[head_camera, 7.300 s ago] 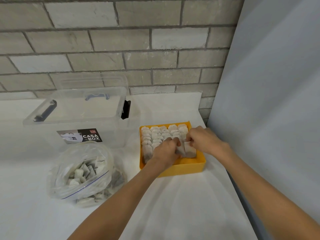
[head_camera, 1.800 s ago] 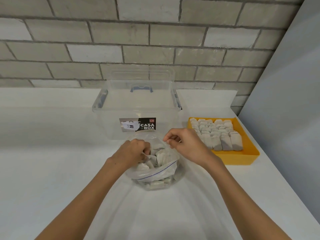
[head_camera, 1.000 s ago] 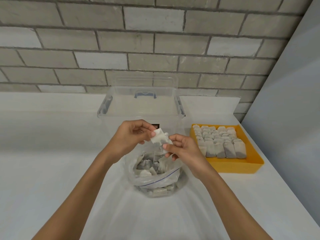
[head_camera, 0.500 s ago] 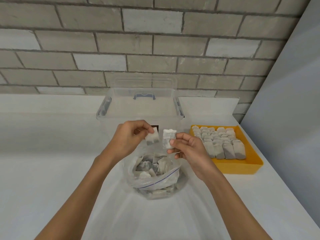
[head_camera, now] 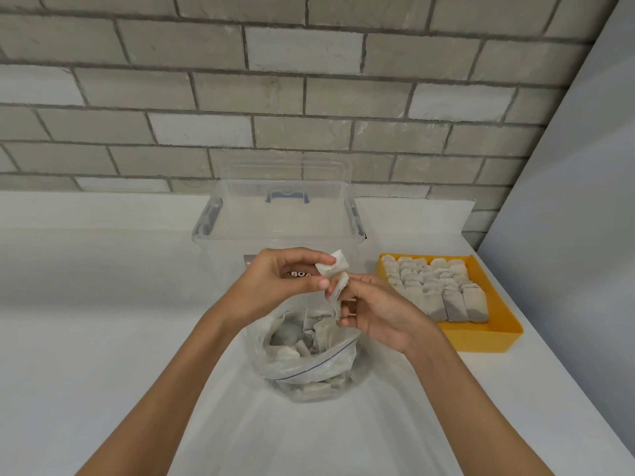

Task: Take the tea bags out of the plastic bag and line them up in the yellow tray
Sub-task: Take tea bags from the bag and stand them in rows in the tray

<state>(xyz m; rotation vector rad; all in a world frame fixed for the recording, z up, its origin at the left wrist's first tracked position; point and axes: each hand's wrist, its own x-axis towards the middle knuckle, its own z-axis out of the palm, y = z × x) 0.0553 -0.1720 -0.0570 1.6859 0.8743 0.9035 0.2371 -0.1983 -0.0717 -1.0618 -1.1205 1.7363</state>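
The white table [head_camera: 103, 338] carries everything. A clear storage box [head_camera: 278, 228] stands at 12 o'clock from the plastic bag [head_camera: 309, 369], and the yellow tray [head_camera: 481, 341] lies at about 2 o'clock from this bag, near the right edge of the table. The plastic bag is open just below both hands and holds many loose tea bags, so I judge the task to be around its middle. In the tray, the lined-up tea bags [head_camera: 439, 286] fill the far and middle part in rows, and there is a bare strip along the near wall, at 6 o'clock. The left hand [head_camera: 275, 283] pinches the upper tea bag [head_camera: 335, 264] between thumb and forefinger. The right hand [head_camera: 378, 314] grips the lower tea bag [head_camera: 338, 290] with curled fingers. The two bags are very close, perhaps touching. To do this step well, it seems best to pull them fully apart first. The hold should be light and near an edge, because the paper looks thin and may crush. Each bag should then go toward 2 o'clock and lean against the nearest row, facing the same way as its neighbours, without pushing that row over.
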